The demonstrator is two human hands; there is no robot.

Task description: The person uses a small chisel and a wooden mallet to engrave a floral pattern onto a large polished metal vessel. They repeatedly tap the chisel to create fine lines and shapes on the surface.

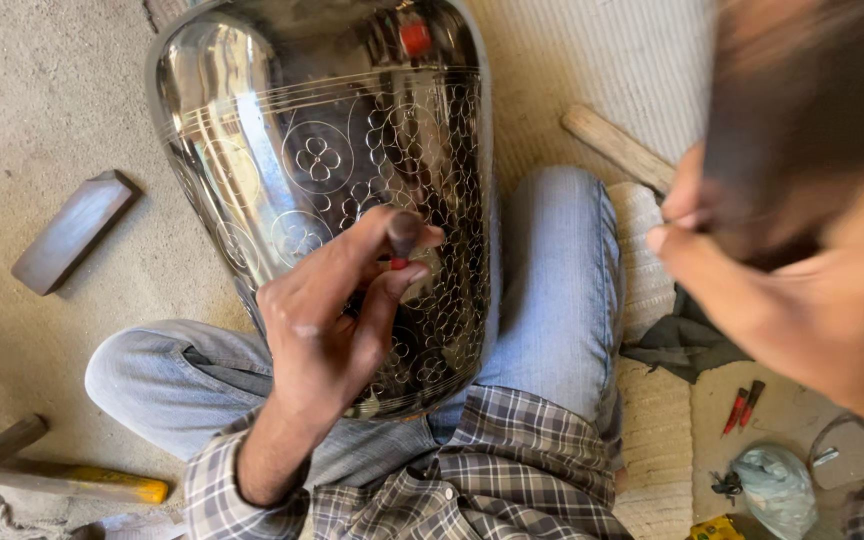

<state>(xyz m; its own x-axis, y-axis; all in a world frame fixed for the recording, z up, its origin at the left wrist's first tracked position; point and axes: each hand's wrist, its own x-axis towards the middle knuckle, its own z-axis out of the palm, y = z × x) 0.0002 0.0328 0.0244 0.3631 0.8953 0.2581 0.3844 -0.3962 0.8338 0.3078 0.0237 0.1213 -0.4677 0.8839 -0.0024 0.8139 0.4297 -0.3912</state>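
A large shiny metal vessel [322,130] lies across my lap, its surface engraved with rings, flowers and small loops. My left hand [337,310] pinches a short chisel-like punch [402,238] with a dark head and red band, its tip set against the engraved metal. My right hand [782,250] is raised close to the camera at the right, blurred, fingers closed around a dark tool [802,110] whose shape I cannot make out. My jeans and checked shirt show below the vessel.
A dark flat block [72,232] lies on the floor at left. A yellow-tipped wooden handle [82,482] sits lower left. A wooden stick [617,148] rests on the woven mat at right. Red-handled small tools [742,408] and a plastic bag [777,488] lie lower right.
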